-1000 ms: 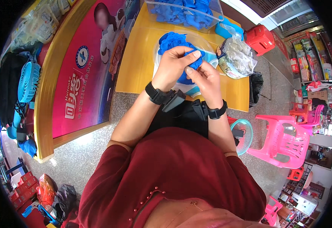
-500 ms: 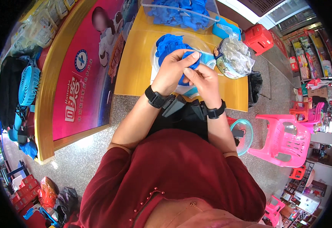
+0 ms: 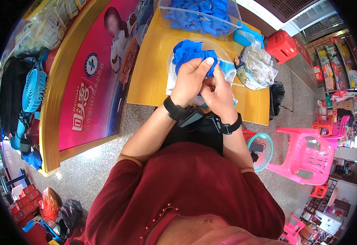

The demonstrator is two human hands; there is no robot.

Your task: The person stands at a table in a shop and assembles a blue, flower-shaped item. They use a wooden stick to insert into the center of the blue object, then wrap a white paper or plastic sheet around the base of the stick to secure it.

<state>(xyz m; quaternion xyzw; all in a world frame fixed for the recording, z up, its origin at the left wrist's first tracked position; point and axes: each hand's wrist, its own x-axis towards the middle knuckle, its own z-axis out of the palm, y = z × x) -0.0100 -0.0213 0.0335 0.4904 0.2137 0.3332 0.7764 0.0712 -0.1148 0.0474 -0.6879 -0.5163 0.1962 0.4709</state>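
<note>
My left hand [image 3: 188, 81] and my right hand [image 3: 221, 96] meet over the table. Between them they pinch a blue petal-like fabric piece [image 3: 210, 56], the left thumb lying across its edge. The right fingers are bent close under it, partly hidden. Directly beyond the left hand is a ruffled bunch of the same blue fabric [image 3: 185, 50], over a clear round tray [image 3: 230, 53]; whether the held piece joins the bunch cannot be told. Pale blue packaging [image 3: 226, 67] lies beside the right fingers. Each wrist wears a black strap.
A clear bin [image 3: 236, 20] of blue petals stands at the table's [image 3: 148, 77] far side. To the right are a light-blue basket [image 3: 246, 34] and a tub holding crumpled clear plastic [image 3: 260, 61]. A pink chair [image 3: 305, 157] and teal basket [image 3: 267, 153] stand right; a counter [image 3: 52, 122] borders the left.
The view has shifted slightly, so the table sits a little lower and further right. My hands have spread the blue piece wider, and the right fingers now point more upward.
</note>
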